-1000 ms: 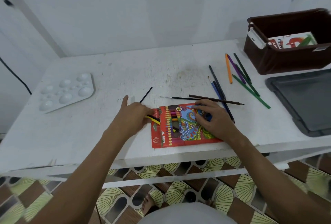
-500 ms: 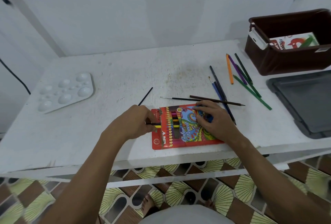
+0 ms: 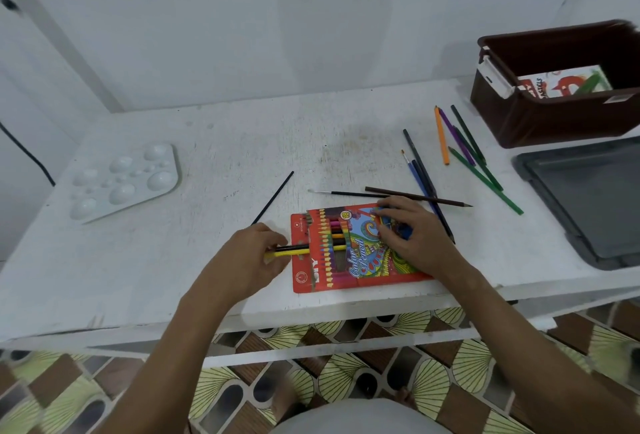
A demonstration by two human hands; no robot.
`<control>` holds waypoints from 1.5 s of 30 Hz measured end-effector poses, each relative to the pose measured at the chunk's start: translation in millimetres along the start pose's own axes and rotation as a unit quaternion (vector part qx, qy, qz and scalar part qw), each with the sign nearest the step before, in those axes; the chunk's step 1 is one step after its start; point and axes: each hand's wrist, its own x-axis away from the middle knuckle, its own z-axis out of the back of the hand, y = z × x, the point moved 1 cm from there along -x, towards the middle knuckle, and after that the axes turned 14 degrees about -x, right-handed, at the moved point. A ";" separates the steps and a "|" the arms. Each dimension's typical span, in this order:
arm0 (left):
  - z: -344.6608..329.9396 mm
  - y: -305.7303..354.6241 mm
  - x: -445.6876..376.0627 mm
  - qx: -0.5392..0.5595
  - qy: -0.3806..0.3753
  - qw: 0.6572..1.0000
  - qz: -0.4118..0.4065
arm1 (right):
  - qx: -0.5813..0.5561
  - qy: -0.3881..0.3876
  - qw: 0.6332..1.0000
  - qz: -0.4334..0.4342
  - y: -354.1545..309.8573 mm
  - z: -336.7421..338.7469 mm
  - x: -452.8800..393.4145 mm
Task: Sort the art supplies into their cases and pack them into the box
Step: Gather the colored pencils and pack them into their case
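A red colour-pencil case (image 3: 346, 270) lies flat near the table's front edge, with several pencils showing in its window. My left hand (image 3: 249, 257) pinches a yellow pencil (image 3: 294, 252) and a black pencil at the case's open left end, their tips inside it. My right hand (image 3: 412, 236) rests flat on the case's right half. Loose pencils (image 3: 464, 146) in orange, purple and green lie at the back right. A brown pencil (image 3: 419, 197) and blue pencils (image 3: 420, 173) lie just behind the case.
A brown box (image 3: 554, 118) at the far right holds a pastel case (image 3: 561, 81). Its dark grey lid (image 3: 588, 198) lies in front of it. A white paint palette (image 3: 124, 179) sits at the left. Thin brushes (image 3: 273, 197) lie mid-table.
My left hand turned the yellow and black pencils level and pushed them partway into the case's left end. My right hand stayed on the case.
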 end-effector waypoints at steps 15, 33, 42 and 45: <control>-19.7 18.6 -7.7 0.075 0.082 0.994 -0.014 | -0.008 0.029 1.000 0.010 -0.7 1.6 2.8; -29.2 37.9 -20.0 0.090 0.103 0.988 0.070 | 0.009 0.033 0.999 0.000 -4.7 1.6 1.8; -27.4 33.7 -21.7 0.143 0.071 0.986 0.050 | 0.013 0.035 0.999 -0.001 -3.2 1.2 2.0; -21.4 21.3 -21.1 0.178 0.051 0.982 0.019 | 0.022 0.033 0.999 0.001 -2.4 1.0 2.1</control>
